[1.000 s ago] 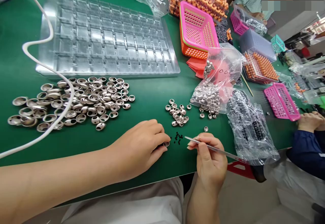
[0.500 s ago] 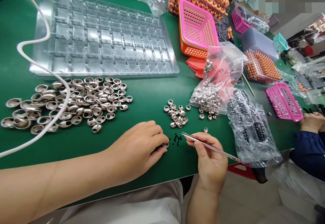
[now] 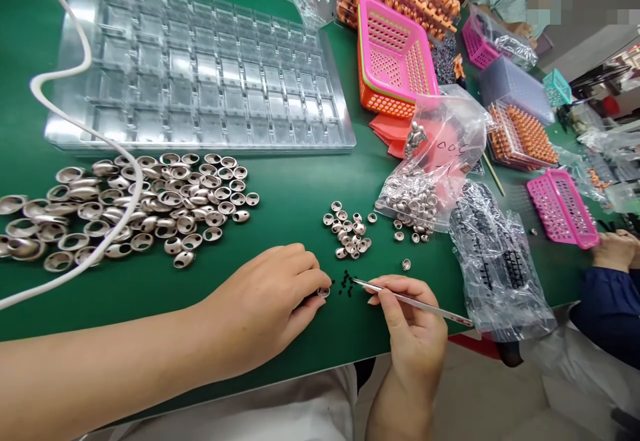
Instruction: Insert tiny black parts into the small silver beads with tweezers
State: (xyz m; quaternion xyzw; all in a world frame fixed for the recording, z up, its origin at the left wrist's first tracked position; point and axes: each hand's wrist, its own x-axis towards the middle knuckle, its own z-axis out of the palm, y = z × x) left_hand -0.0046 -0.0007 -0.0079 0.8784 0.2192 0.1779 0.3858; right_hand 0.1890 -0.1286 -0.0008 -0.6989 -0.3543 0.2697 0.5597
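Observation:
Between thumb and fingers, my left hand (image 3: 285, 294) pinches a small silver metal ring (image 3: 324, 292) against the green table. My right hand (image 3: 413, 314) is closed around a pair of tweezers (image 3: 415, 303), whose tips point left and reach the tiny black pieces (image 3: 345, 282) beside the ring. Whether the tips hold a piece is too small to tell. Just behind lies a small cluster of silver rings (image 3: 347, 231), with one single ring (image 3: 406, 264) to its right. A wide heap of larger silver rings (image 3: 185, 191) spreads out left of my left hand.
A clear compartment tray (image 3: 210, 88) lies at the back left, a white cable (image 3: 113, 144) in front of it. Toward the right are stacked pink baskets (image 3: 397, 48), a bag of metal parts (image 3: 425, 168) and a bag of black parts (image 3: 493, 254). Another person's hand (image 3: 614, 251) shows at far right.
The tweezer tips have come down and slightly left onto the black pieces. My left hand still pinches the ring. The whole view has shifted slightly.

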